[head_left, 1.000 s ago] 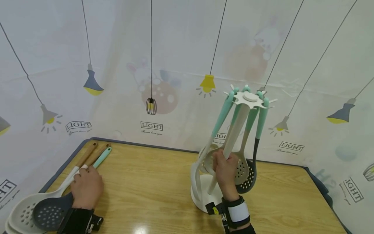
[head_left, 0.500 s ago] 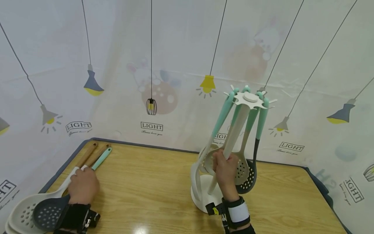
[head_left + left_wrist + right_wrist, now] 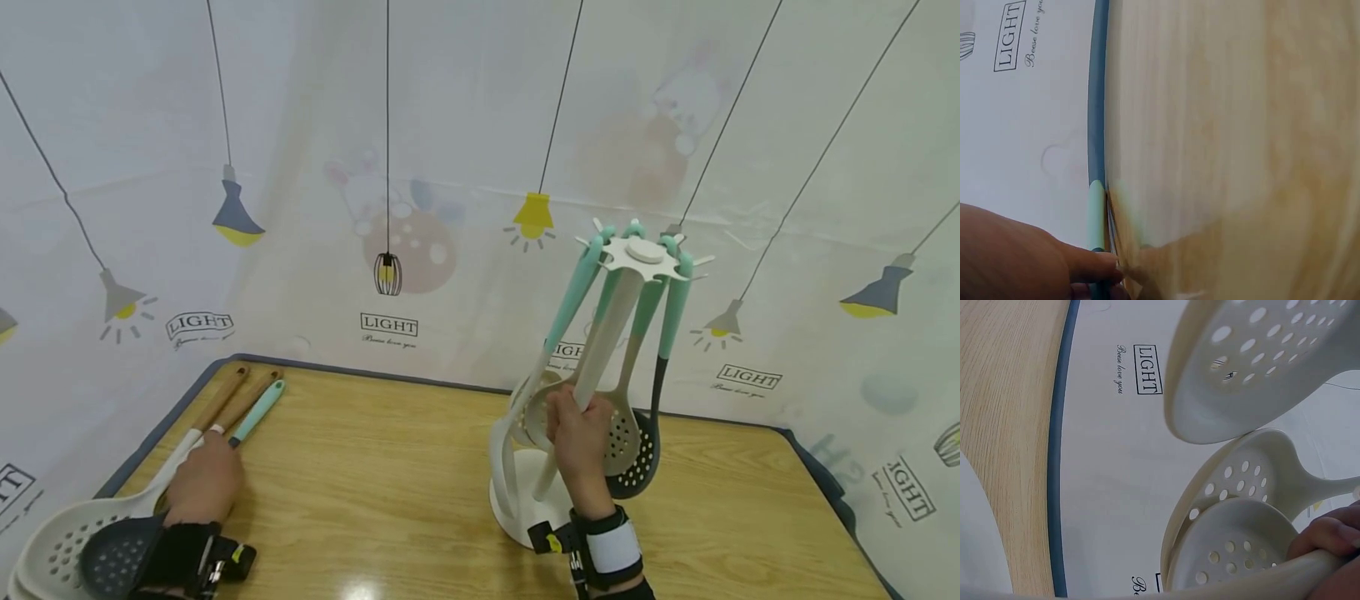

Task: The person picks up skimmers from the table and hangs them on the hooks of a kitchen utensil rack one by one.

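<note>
My left hand (image 3: pixel 206 483) pinches the neck of a dark grey skimmer (image 3: pixel 116 557), just below its mint handle (image 3: pixel 258 412); the left wrist view shows thumb and fingers (image 3: pixel 1094 265) on the dark neck. Beside it lie a white skimmer (image 3: pixel 56 550) and another utensil, both with brown wooden handles (image 3: pixel 222 396). On the right, my right hand (image 3: pixel 581 437) grips the pole of a white utensil stand (image 3: pixel 609 329), which leans to the right. From its top hang several mint-handled utensils, including a beige skimmer (image 3: pixel 621 437) and a dark skimmer (image 3: pixel 636 477).
Everything is on a wood-grain table (image 3: pixel 375 467) with a dark blue edge (image 3: pixel 390 377). Behind rises a white curtain (image 3: pixel 465 125) printed with lamps. The stand's round white base (image 3: pixel 517 523) is low under the right hand, with a pale curved utensil (image 3: pixel 501 467) hanging over it.
My left hand has slid toward the camera along the dark skimmer, from by the mint handle to its neck. The right hand and the stand stay as they were.
</note>
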{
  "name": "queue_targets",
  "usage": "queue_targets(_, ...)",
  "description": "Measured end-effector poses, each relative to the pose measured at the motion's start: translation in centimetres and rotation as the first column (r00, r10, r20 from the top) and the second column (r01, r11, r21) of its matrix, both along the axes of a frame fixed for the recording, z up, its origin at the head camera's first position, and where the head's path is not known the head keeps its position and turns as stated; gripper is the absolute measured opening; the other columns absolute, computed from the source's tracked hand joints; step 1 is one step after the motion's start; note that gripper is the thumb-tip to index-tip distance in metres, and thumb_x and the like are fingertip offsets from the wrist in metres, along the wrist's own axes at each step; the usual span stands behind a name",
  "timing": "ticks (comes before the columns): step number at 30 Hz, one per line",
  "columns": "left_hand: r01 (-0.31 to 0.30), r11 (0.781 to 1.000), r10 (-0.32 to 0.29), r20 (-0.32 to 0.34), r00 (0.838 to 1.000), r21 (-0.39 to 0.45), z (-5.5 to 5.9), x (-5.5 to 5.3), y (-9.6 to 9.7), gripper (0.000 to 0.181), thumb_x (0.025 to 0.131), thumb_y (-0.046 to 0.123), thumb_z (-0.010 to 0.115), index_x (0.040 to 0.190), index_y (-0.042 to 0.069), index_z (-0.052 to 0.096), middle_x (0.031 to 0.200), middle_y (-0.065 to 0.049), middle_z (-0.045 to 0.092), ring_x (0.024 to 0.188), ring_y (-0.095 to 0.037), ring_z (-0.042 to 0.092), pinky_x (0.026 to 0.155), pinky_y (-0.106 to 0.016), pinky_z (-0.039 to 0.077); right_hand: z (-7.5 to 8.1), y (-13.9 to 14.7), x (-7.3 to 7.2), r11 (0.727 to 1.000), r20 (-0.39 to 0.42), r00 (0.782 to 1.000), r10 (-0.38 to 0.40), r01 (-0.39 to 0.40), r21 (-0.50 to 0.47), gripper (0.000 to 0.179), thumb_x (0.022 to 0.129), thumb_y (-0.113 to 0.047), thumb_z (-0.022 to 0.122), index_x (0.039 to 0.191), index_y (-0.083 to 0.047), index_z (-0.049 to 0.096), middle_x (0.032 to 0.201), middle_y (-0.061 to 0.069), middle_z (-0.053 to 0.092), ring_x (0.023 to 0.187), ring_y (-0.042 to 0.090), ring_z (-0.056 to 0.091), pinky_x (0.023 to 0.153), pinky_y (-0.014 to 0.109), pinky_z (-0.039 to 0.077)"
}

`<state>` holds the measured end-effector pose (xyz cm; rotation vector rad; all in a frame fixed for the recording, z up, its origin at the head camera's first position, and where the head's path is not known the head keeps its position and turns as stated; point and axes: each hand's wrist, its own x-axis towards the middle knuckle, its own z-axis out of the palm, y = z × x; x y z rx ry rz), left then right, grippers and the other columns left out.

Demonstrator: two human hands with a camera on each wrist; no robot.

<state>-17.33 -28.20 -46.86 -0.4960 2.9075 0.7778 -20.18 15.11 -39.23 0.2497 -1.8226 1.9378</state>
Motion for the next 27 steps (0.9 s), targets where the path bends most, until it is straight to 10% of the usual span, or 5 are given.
queue_targets(12,0.048,0.999,-0.048,-0.025,0.999,-0.018,-0.3,0.3,-0.3,0.048,0.103,0.02,0.038,0.139,-0.011,0.032,0.125,-0.038,0.046,0.098,-0.053,0.054,0.07,-0.052,0.045,0.0,0.0,0.0,1.0,-0.012,1.0,0.006,-0.006,-0.018,0.04,0.091,0.004,0.048,0.054,-0.004,0.033,0.045,0.0,0.029,0.036,0.009,0.026,0.034,0.03,0.02)
queue_targets(27,0.088,0.996,-0.093,-0.199,0.976,-0.034,0.0,1.2,0.6,0.04,0.103,0.018,0.04,0.129,-0.013,0.043,0.083,-0.015,0.061,0.062,-0.021,0.055,0.054,-0.035,0.039,0.0,0.0,0.1,1.0,-0.012,1.0,0.001,-0.001,0.002,0.039,0.091,0.003,0.048,0.055,-0.004,0.034,0.046,0.0,0.03,0.036,0.009,0.026,0.035,0.03,0.021)
